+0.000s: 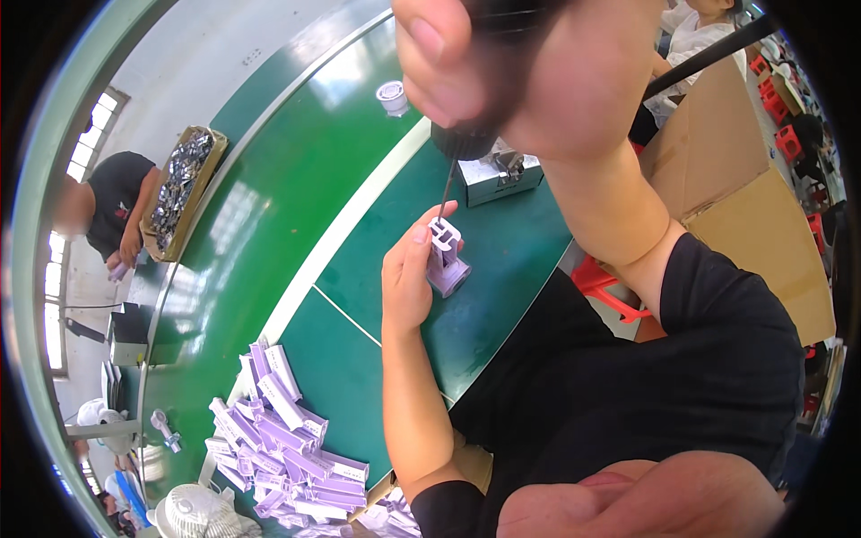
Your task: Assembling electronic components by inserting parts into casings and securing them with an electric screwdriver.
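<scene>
My right hand (pixel 583 85), large and close at the top, is wrapped round a black power screwdriver (pixel 465 143). Its thin bit points down and meets the top end of a pale purple and white plastic part (pixel 446 260). Lower down, my left hand (pixel 408 278) grips that part upright over the green table, thumb and fingers along its side. Whether a screw sits under the bit is too small to tell. Just beyond the part is a small grey box (pixel 502 186) with metal pieces on top.
Many similar purple parts (pixel 291 439) lie heaped at the lower left. A white roll (pixel 392 97) stands on the green table (pixel 359 305). Across it, a person (pixel 117 202) handles a purple piece beside a tray (pixel 166 242) of metal pieces. Cardboard (pixel 758 224) and a red stool (pixel 610 289) are at right.
</scene>
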Action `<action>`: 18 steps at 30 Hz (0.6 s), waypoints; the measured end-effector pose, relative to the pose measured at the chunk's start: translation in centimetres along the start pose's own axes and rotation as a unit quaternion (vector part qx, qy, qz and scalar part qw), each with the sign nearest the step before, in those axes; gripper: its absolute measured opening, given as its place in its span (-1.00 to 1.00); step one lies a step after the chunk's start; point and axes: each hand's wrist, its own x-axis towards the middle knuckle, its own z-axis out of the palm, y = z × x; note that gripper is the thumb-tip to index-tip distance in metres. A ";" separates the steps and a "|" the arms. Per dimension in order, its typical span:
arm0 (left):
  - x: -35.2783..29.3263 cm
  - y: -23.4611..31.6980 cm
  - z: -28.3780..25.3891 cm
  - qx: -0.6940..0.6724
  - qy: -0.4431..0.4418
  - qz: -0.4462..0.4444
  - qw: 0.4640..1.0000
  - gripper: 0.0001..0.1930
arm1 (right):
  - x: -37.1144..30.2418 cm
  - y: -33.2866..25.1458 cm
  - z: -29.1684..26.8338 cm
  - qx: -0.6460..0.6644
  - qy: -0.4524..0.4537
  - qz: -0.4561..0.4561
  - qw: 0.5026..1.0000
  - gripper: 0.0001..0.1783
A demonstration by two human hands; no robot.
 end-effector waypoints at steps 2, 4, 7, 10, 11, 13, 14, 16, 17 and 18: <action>0.4 0.1 0.5 -0.002 -0.007 0.001 1.000 -0.48 | 0.0 -0.6 -0.2 -0.030 0.000 0.013 0.999 -0.10; 0.2 0.0 0.1 0.002 0.001 -0.001 1.000 -0.48 | 0.0 0.0 -0.3 -0.043 -0.004 0.031 0.999 -0.10; 0.2 0.1 0.0 0.005 0.006 -0.001 1.000 -0.48 | 0.2 0.6 0.1 -0.072 -0.009 0.055 0.996 -0.09; 0.4 0.0 0.2 0.007 0.004 -0.002 1.000 -0.47 | 0.1 0.9 0.5 -0.103 -0.009 0.077 0.992 -0.09; 0.4 -0.1 -0.1 0.011 0.008 -0.003 1.000 -0.46 | 0.4 1.2 0.3 -0.111 -0.009 0.084 0.990 -0.08; 0.0 -0.1 -0.6 0.020 0.015 -0.006 1.000 -0.46 | -0.2 2.3 0.5 -0.069 -0.003 0.102 0.992 -0.18; 0.1 -0.2 -0.4 0.030 0.018 -0.010 0.999 -0.44 | -0.7 2.6 0.3 -0.073 0.000 0.123 0.990 -0.18; 0.6 -0.4 0.1 0.021 0.027 -0.015 0.999 -0.45 | -1.8 2.9 -0.3 -0.060 0.004 0.158 0.986 -0.19; 0.6 -0.6 -0.1 0.025 0.027 -0.015 0.999 -0.45 | -2.2 3.1 -0.4 -0.058 0.002 0.157 0.986 -0.20; 0.5 -1.0 -0.3 0.017 0.023 -0.005 1.000 -0.48 | -2.6 3.2 -0.5 -0.055 0.000 0.156 0.986 -0.22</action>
